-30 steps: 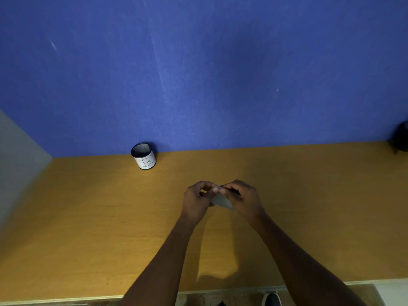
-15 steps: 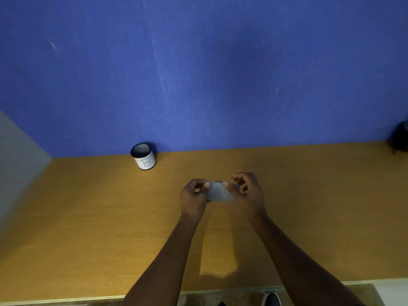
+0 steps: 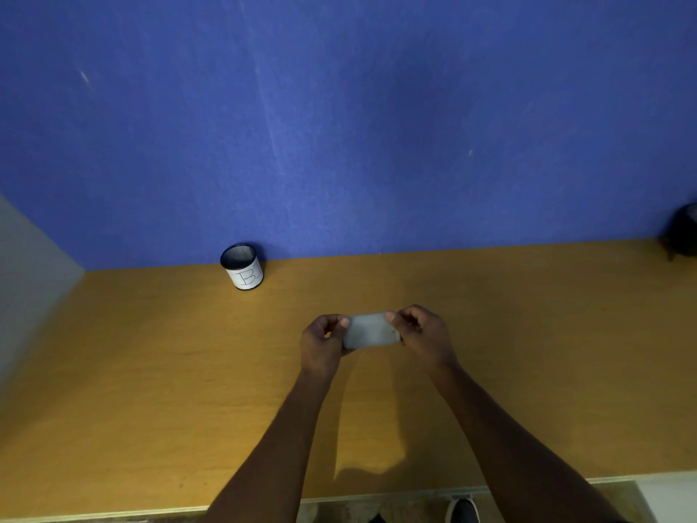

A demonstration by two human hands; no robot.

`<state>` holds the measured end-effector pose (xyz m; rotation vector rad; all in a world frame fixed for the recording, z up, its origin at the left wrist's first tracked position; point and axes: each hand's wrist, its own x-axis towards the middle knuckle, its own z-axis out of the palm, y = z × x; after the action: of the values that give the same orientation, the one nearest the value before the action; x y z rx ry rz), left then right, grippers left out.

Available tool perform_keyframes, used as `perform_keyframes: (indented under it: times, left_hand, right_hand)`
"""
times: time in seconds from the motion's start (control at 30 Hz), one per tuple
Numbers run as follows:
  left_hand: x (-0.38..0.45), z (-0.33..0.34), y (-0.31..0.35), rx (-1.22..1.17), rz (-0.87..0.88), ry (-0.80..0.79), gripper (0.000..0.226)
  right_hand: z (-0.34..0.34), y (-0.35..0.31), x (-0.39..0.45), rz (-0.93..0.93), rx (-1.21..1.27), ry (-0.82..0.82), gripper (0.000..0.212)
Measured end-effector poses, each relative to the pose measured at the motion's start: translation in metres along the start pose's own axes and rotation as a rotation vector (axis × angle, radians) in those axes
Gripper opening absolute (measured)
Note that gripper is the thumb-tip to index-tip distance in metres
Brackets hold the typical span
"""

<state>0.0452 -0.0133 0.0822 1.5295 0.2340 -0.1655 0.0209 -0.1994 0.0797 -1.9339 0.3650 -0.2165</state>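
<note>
A small pale grey, flat, rounded-rectangle object is held flat-side up above the middle of the wooden desk. My left hand pinches its left end between thumb and curled fingers. At its right end, my right hand pinches it the same way. What the object is cannot be told.
A black mesh cup with a white label marked "B" stands at the back left of the desk against the blue wall. A dark object sits at the far right edge. The desk's front edge runs along the bottom, a shoe below it.
The grey object has turned from edge-on between close fingertips to flat and face-up, and both hands have spread apart to hold it by its two ends.
</note>
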Motion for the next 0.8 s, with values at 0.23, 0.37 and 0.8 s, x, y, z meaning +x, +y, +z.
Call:
perform_keyframes:
  times: [0.23, 0.37, 0.8]
  left_hand:
    - [0.001, -0.014, 0.001, -0.047, -0.099, -0.123, 0.026]
    - [0.000, -0.017, -0.004, -0.073, -0.110, -0.130, 0.033]
    - [0.000, -0.015, -0.001, -0.179, 0.004, -0.153, 0.026]
  right_hand:
    - [-0.004, 0.009, -0.003, 0.105, 0.322, -0.198, 0.016]
    - [-0.006, 0.015, -0.003, 0.145, 0.356, -0.209, 0.018]
    - [-0.006, 0.017, -0.007, 0.044, 0.314, -0.141, 0.016]
